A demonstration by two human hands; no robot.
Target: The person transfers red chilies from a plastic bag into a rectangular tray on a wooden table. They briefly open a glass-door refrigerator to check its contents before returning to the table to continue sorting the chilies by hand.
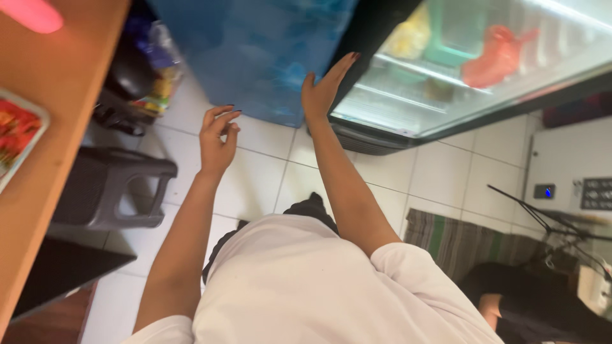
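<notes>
Both hands are raised and hold nothing. Right hand (324,88), flat with fingers straight, presses the edge of the blue fridge door (255,51) beside the open, lit interior (446,76). Left hand (217,137) hovers loosely curled, just short of the door.

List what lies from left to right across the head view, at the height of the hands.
Wooden counter → dark plastic stool → left hand → right hand, flat on the blue fridge door → open fridge shelves with an orange bag.
</notes>
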